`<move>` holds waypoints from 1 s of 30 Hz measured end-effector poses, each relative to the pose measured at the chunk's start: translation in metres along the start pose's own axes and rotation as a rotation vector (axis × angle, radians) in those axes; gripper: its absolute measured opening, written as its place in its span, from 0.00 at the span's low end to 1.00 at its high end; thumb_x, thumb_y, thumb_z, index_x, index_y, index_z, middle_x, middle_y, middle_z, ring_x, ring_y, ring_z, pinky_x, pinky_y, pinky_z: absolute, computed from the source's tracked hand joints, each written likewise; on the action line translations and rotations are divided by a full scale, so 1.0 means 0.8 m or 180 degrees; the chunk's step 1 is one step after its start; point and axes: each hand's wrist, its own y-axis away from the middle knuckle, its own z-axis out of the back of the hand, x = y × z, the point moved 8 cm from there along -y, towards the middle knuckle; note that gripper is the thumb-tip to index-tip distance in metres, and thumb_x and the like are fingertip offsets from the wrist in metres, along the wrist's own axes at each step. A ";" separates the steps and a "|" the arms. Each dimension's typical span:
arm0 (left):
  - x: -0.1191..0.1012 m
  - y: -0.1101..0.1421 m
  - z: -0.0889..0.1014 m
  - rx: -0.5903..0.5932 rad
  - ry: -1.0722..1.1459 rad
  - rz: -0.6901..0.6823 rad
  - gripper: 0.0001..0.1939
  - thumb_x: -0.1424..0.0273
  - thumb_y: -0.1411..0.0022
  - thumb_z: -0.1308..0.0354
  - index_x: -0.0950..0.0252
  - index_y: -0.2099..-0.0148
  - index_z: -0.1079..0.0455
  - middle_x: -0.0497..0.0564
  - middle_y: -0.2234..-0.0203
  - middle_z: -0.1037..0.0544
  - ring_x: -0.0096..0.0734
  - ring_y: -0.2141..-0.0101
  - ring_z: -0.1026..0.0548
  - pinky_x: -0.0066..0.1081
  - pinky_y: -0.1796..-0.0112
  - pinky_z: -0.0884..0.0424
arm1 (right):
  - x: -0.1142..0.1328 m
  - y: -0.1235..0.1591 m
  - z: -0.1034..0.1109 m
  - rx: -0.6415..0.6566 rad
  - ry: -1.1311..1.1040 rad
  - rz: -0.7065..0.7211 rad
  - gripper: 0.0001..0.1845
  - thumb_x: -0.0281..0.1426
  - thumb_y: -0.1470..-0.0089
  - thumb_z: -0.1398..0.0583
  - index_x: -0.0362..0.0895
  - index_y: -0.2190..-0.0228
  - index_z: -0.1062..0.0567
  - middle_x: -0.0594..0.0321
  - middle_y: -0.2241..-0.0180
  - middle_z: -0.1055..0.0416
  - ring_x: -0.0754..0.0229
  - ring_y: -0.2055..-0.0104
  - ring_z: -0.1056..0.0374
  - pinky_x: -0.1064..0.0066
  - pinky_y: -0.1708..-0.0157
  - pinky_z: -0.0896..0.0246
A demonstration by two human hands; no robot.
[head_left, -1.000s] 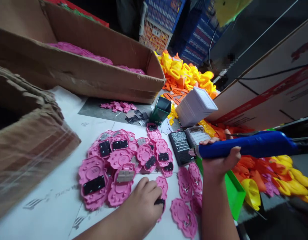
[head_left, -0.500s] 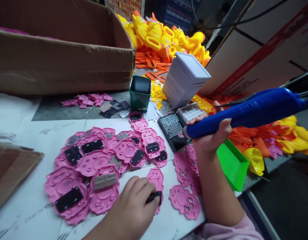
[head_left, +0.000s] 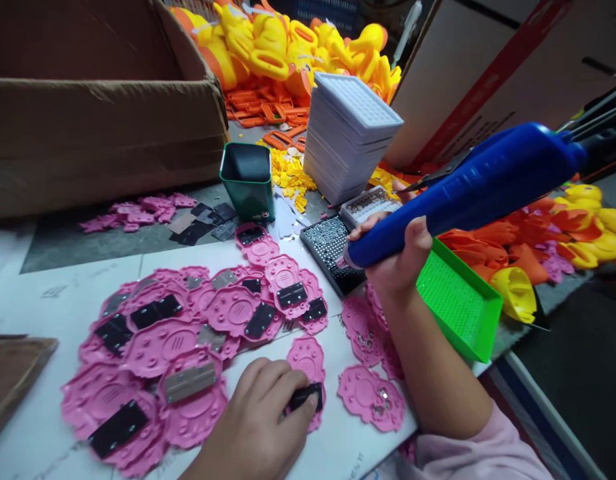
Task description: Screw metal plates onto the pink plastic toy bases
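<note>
The white sheet-covered work surface [head_left: 358, 453] supports the pink parts. The blue, elongated, plastic-bodied power screwdriver [head_left: 468, 193] is likely rigid and moderately heavy; grip the barrel, clear of the bit. The right hand [head_left: 401, 263] is wrapped around its front end. The tip is at the black perforated screw tray [head_left: 345, 281]; contact cannot be determined. The pink, scalloped, oval plastic plate [head_left: 307, 355] lies on the surface, just beside the curled fingers of the left hand [head_left: 268, 403]. Expect a light, stiff, somewhat slippery part; hold it by the rim. The black rectangular cover [head_left: 299, 397] sits across the plate's near end, pinched between left thumb and index finger. It is probably light and apt to slide; hold it by its edges.
</note>
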 end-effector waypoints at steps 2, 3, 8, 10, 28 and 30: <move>-0.002 -0.001 -0.001 -0.0022 0.0005 -0.0008 0.13 0.78 0.36 0.52 0.64 0.68 0.29 0.52 0.69 0.26 0.35 0.66 0.35 0.38 0.65 0.42 | 0.002 0.000 -0.002 0.0039 0.0024 0.0053 0.25 0.52 0.53 0.42 0.47 0.61 0.31 0.70 0.78 0.32 0.64 0.79 0.32 0.71 0.78 0.34; -0.002 -0.002 -0.001 -0.0009 0.0004 -0.0013 0.13 0.78 0.36 0.52 0.64 0.68 0.29 0.52 0.69 0.26 0.34 0.66 0.35 0.38 0.65 0.42 | 0.003 0.000 -0.003 0.0068 0.0028 0.0092 0.24 0.52 0.53 0.42 0.47 0.61 0.31 0.70 0.78 0.32 0.64 0.80 0.32 0.71 0.78 0.34; -0.009 -0.014 0.009 0.0102 -0.0106 -0.0107 0.12 0.78 0.36 0.51 0.65 0.68 0.28 0.52 0.70 0.26 0.33 0.67 0.35 0.36 0.67 0.41 | 0.000 -0.004 -0.016 0.0277 -0.0008 0.0008 0.23 0.50 0.54 0.40 0.45 0.64 0.31 0.70 0.79 0.32 0.64 0.80 0.32 0.72 0.80 0.35; -0.013 -0.018 0.013 0.0231 -0.0177 -0.0176 0.11 0.78 0.37 0.50 0.66 0.68 0.28 0.52 0.70 0.26 0.33 0.67 0.34 0.35 0.67 0.40 | -0.001 -0.004 -0.018 0.0288 0.0015 -0.0026 0.23 0.50 0.56 0.39 0.45 0.67 0.31 0.69 0.80 0.32 0.64 0.81 0.33 0.72 0.81 0.36; -0.008 -0.017 0.019 0.0374 -0.0319 -0.0076 0.09 0.76 0.37 0.48 0.67 0.68 0.28 0.53 0.70 0.25 0.34 0.67 0.34 0.37 0.65 0.39 | 0.063 0.019 -0.019 0.0437 0.0142 -0.0364 0.28 0.54 0.55 0.42 0.49 0.57 0.29 0.68 0.79 0.32 0.61 0.80 0.34 0.66 0.79 0.34; -0.007 -0.017 0.017 0.0438 -0.0275 -0.0045 0.09 0.75 0.37 0.47 0.67 0.68 0.27 0.53 0.69 0.25 0.34 0.66 0.34 0.37 0.64 0.39 | 0.069 0.029 -0.005 0.0144 0.0099 -0.0641 0.29 0.55 0.55 0.43 0.49 0.57 0.29 0.67 0.81 0.33 0.58 0.80 0.35 0.61 0.79 0.34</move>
